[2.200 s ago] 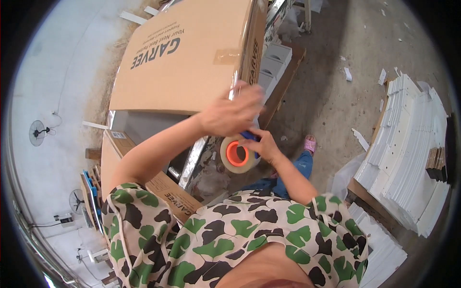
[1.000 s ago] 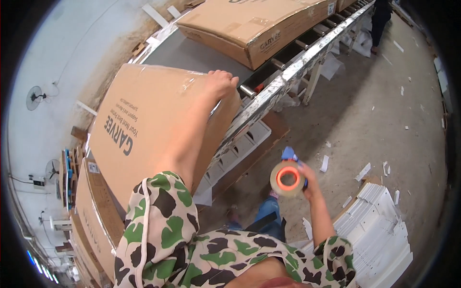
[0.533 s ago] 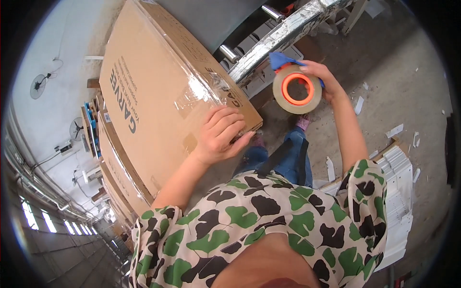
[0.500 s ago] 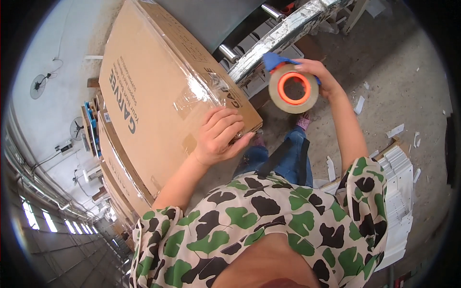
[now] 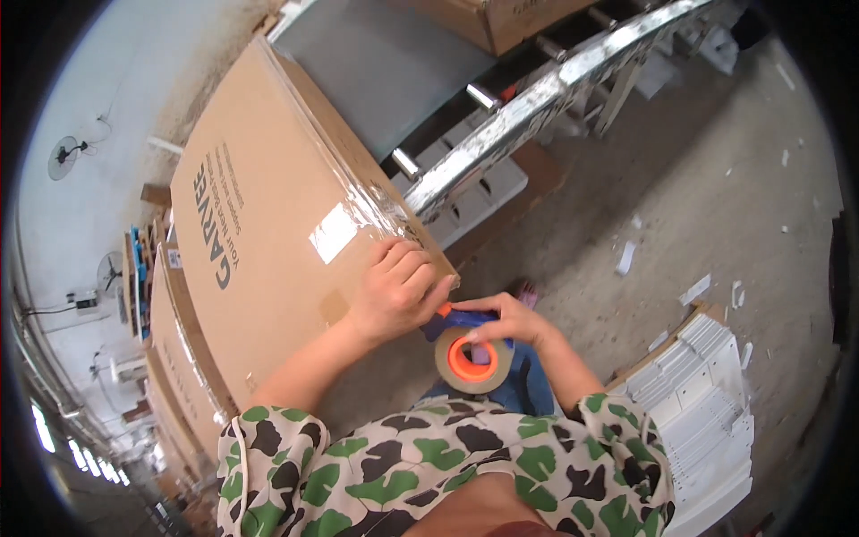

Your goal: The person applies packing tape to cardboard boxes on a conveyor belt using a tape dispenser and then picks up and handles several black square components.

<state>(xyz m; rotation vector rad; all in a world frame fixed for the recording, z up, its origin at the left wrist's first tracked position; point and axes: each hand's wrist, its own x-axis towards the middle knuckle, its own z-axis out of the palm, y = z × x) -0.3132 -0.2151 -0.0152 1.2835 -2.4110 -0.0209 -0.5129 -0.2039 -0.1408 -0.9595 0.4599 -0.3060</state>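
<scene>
A large brown cardboard box [image 5: 277,188] stands on its side at my left, with clear tape shining along its upper edge. My left hand [image 5: 398,291] is closed over the near end of that edge, fingers bent together against the cardboard; its palm side is hidden. In my right hand [image 5: 514,324] is a blue tape dispenser [image 5: 443,324] carrying a thick roll of tape [image 5: 492,380] on an orange hub. The dispenser's front end is close beside the left thumb, just off the box's near corner. Whether tape runs between them I cannot tell.
Beyond the box is a roller conveyor [image 5: 537,94] with a grey sheet [image 5: 385,76] and another carton [image 5: 528,18]. White panels [image 5: 698,412] are stacked at right. Paper scraps [image 5: 626,258] litter the concrete floor. More cartons [image 5: 179,331] stand behind at left.
My right hand has brought the tape dispenser down and left, from out over the floor to beside my left hand. The left hand stays at the box edge. The view has shifted slightly.
</scene>
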